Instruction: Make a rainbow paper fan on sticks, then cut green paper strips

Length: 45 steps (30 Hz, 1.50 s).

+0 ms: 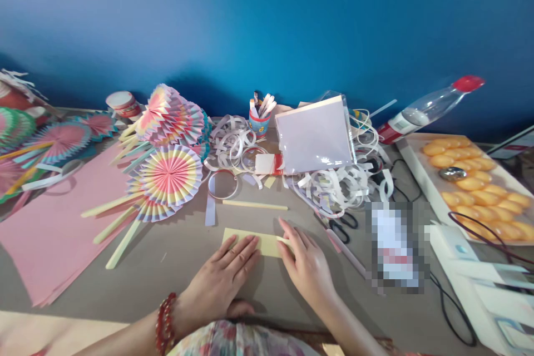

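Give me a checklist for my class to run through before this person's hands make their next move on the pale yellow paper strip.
1. Pale yellow paper strip lies on the grey tabletop: ok.
2. Left hand spread flat, fingers on the strip: ok.
3. Right hand at the strip's right end: ok; its exact grip: cannot tell.
4. Narrow pale yellow paper stick lies apart from the strip: ok.
5. Black-handled scissors away from both hands: ok; blades closed: cannot tell.
6. Curly white paper offcuts tidied away: not ok, heaped on the tabletop.
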Tool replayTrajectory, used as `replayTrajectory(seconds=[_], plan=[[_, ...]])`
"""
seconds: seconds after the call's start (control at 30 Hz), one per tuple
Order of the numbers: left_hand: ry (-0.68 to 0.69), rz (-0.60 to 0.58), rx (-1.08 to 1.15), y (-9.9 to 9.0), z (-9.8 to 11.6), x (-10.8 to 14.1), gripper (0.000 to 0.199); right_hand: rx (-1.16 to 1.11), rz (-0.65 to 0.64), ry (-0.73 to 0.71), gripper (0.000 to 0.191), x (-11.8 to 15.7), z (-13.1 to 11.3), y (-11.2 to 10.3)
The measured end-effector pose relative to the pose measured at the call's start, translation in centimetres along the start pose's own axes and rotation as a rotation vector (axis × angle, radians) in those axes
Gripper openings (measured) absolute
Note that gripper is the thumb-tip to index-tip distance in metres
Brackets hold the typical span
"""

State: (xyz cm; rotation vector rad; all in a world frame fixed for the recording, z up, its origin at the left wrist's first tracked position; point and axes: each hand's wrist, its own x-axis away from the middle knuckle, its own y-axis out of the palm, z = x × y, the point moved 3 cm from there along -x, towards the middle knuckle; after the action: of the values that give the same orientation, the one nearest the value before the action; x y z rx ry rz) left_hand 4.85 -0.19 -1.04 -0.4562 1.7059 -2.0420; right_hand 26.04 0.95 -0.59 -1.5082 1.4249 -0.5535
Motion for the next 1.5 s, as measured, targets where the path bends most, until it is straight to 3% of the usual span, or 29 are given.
replayTrajectory(seconds=[0.4,0.67,0.93,1.2,1.33,1.5], plan=[[0.004,0.008,0.003,0.1,-0.1,0.0,0.092,0.088,-0.044,0.009,0.04,0.1,-0.1,-0.5],[0.006,0.033,0.004,-0.3,-0.1,-0.1,0.095,0.193,-0.149,-0.207,0.031,1.4,-3.1,-1.9],[-0.014,-0.003,0.012,-0.2,-0.1,0.0,0.09,0.34,-0.122,-0.118,0.042,5.6,0.6,-3.5],[-0.039,-0.024,-0.007,-0.6,0.0,-0.4,0.088,0.295,-0.126,-0.13,0.039,5.9,0.5,-3.2],[-0.042,0.016,-0.063,-1.4,-0.9,1.2,0.081,0.289,-0.114,-0.157,0.037,5.8,0.7,-3.4],[-0.185,0.094,-0.172,-2.4,-2.8,5.3,0.074,0.257,-0.095,-0.166,0.035,5.8,0.6,-3.4]])
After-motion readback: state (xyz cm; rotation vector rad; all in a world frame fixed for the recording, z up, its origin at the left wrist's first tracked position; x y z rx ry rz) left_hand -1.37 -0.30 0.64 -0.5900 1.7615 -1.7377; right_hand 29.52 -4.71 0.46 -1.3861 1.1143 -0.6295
